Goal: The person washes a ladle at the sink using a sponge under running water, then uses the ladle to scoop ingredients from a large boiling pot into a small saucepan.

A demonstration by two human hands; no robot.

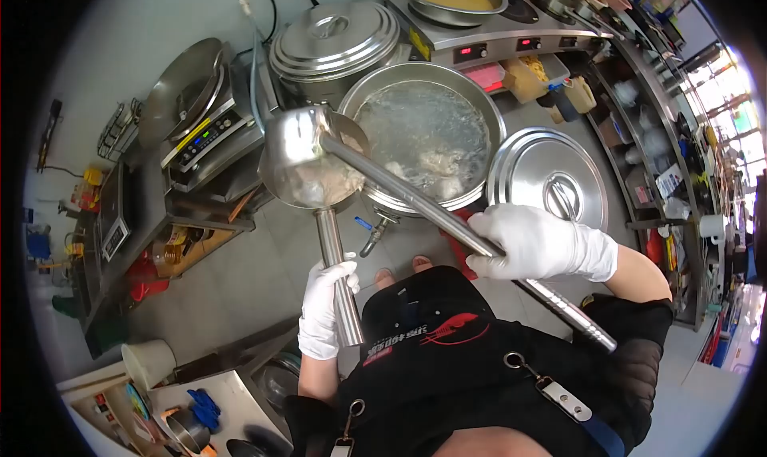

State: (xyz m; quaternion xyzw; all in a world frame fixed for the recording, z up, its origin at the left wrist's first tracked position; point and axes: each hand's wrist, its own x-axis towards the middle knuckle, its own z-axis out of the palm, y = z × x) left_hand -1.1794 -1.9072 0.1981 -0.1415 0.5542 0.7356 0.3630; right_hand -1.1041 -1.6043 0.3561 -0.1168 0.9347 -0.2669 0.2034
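My left hand point(323, 309), in a white glove, is closed around the thick metal handle of a round strainer pan point(339, 185). My right hand point(523, 241), also gloved, grips the long handle of a metal ladle point(296, 141). The ladle's bowl is tilted over the strainer pan and hides part of it. Pale pieces show in the pan, though I cannot make out what they are. Just right of both tools stands a large pot point(423, 133) of steaming liquid, with pale chunks near its front wall.
A lid point(551, 177) lies right of the pot, and a lidded pot point(331, 41) stands behind it. A tap point(375, 237) juts from the pot's front. Stoves point(511, 49) are at the back, a wok point(180, 89) at the left, shelves point(655, 153) at the right.
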